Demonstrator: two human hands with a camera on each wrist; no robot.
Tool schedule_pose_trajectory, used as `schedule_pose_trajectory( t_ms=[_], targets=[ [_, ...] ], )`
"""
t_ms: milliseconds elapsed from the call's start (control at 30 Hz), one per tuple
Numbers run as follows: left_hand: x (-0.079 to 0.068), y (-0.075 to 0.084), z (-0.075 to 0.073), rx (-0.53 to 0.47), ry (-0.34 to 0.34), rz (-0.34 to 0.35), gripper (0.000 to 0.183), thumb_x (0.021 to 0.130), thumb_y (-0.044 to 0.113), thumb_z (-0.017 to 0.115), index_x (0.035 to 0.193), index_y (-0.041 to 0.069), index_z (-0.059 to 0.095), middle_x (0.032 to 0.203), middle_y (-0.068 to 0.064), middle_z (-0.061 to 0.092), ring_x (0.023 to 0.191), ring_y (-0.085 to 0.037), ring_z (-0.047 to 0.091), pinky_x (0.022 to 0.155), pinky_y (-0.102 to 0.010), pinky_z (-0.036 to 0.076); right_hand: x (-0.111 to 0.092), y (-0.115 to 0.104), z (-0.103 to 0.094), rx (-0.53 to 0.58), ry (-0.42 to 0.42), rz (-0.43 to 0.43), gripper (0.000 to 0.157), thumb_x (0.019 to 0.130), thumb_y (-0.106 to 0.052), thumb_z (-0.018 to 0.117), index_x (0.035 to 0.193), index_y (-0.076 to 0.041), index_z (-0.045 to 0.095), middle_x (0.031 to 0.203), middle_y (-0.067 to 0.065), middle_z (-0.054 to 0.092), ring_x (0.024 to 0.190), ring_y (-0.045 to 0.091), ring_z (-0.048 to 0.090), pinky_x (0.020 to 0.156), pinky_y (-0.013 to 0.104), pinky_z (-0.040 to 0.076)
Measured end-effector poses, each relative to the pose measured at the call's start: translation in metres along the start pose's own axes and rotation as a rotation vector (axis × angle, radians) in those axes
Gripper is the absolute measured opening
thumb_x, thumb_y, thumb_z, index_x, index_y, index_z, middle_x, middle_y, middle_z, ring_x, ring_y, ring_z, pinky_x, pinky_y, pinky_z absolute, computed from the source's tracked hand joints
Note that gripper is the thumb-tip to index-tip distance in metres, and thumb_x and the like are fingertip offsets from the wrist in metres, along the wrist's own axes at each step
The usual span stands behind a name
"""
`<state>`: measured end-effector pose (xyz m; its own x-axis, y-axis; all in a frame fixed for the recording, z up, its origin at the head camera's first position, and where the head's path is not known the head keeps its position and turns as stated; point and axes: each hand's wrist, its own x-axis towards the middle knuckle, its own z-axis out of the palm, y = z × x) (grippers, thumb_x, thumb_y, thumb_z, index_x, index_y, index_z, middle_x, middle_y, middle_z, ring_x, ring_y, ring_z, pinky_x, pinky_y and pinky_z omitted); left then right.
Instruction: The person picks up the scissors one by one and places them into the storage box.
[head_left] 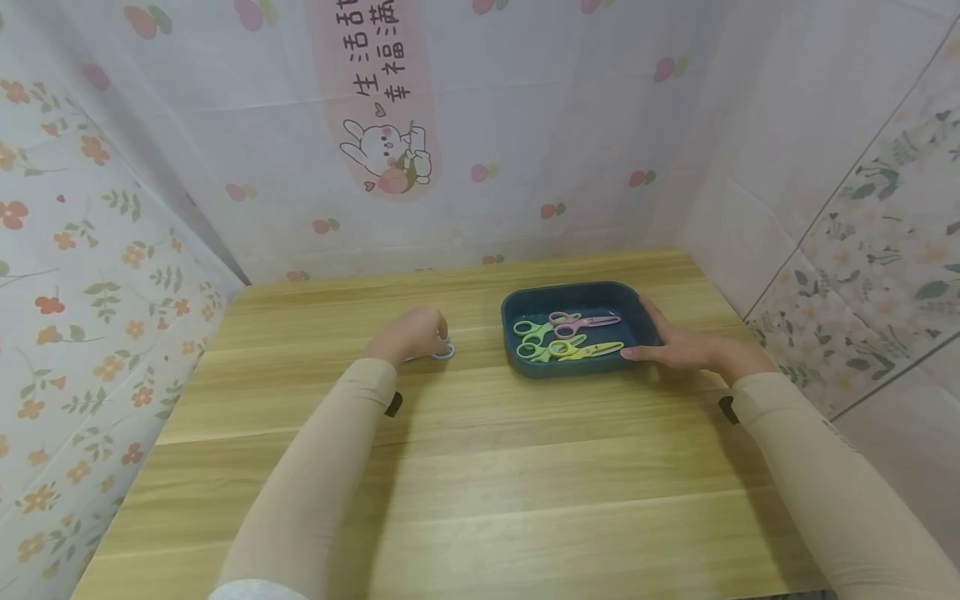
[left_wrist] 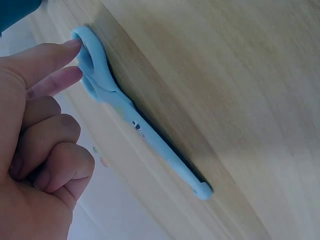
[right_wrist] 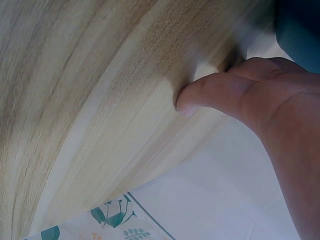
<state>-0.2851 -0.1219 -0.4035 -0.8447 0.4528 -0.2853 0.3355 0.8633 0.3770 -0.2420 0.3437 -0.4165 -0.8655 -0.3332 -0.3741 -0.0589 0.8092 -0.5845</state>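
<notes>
Thumb and index finger of my left hand (head_left: 411, 333) pinch the handle loops of light blue scissors (left_wrist: 155, 144), while its other fingers curl into the palm. The scissors lie along the wooden table, their closed blades and rounded tip showing in the left wrist view. My right hand (head_left: 678, 346) holds the right end of a dark teal box (head_left: 525, 367), thumb by the front rim and fingers toward the back corner. Several scissors lie in the box: purple scissors (head_left: 585, 321), yellow scissors (head_left: 588, 350) and green scissors (head_left: 534, 350).
The wood-grain table (head_left: 480, 483) meets a patterned curtain (head_left: 480, 150) along its back edge. A floral curtain (head_left: 90, 275) hangs at the left, and pale panels with a floral print (head_left: 877, 217) stand at the right. Bare tabletop separates the left hand from the box.
</notes>
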Motion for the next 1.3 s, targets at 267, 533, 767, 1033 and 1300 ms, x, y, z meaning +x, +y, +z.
schedule_pose_trajectory(
  t_ms=[267, 533, 767, 1033, 1300],
  targets=[
    [0.005, 0.0, 0.007, 0.021, 0.036, 0.005, 0.023, 0.095, 0.015, 0.077, 0.116, 0.008, 0.08, 0.132, -0.009, 0.074, 0.114, -0.026, 0.066, 0.105, -0.046, 0.055, 0.003, 0.005, 0.0, 0.005, 0.001, -0.004, 0.126, 0.098, -0.058, 0.067, 0.165, -0.014, -0.03, 0.172, 0.037, -0.017, 0.156, 0.066, 0.001, 0.122, 0.081, 0.014],
    [0.004, 0.0, 0.011, -0.001, 0.044, 0.014, 0.032, 0.088, -0.007, 0.072, 0.113, 0.01, 0.082, 0.142, -0.011, 0.07, 0.118, -0.028, 0.064, 0.104, -0.046, 0.056, 0.003, 0.005, 0.001, -0.013, 0.014, 0.002, 0.126, 0.097, -0.059, 0.067, 0.165, -0.013, -0.029, 0.172, 0.039, -0.013, 0.156, 0.066, 0.003, 0.123, 0.079, 0.015],
    [-0.007, -0.014, 0.014, -0.048, 0.09, 0.043, 0.027, 0.093, -0.003, 0.063, 0.109, 0.008, 0.083, 0.128, -0.011, 0.076, 0.103, -0.024, 0.063, 0.093, -0.038, 0.055, 0.003, 0.004, 0.001, -0.033, 0.022, 0.003, 0.126, 0.097, -0.061, 0.066, 0.165, -0.013, -0.028, 0.171, 0.041, -0.008, 0.155, 0.067, 0.006, 0.123, 0.079, 0.016],
    [-0.022, -0.036, 0.011, -0.041, 0.103, 0.044, 0.02, 0.1, 0.017, 0.065, 0.102, 0.007, 0.082, 0.11, -0.012, 0.077, 0.088, -0.021, 0.065, 0.079, -0.035, 0.056, 0.002, 0.002, 0.001, -0.014, 0.018, -0.008, 0.125, 0.098, -0.059, 0.066, 0.165, -0.012, -0.028, 0.172, 0.038, -0.013, 0.156, 0.066, 0.003, 0.123, 0.079, 0.014],
    [-0.04, -0.067, 0.012, -0.073, 0.152, -0.009, 0.023, 0.1, 0.025, 0.066, 0.102, 0.008, 0.08, 0.098, -0.008, 0.071, 0.073, -0.018, 0.054, 0.066, -0.031, 0.045, 0.001, 0.0, 0.002, 0.001, 0.01, -0.011, 0.125, 0.098, -0.057, 0.066, 0.164, -0.012, -0.03, 0.172, 0.037, -0.017, 0.157, 0.066, 0.001, 0.123, 0.08, 0.012]
  ],
)
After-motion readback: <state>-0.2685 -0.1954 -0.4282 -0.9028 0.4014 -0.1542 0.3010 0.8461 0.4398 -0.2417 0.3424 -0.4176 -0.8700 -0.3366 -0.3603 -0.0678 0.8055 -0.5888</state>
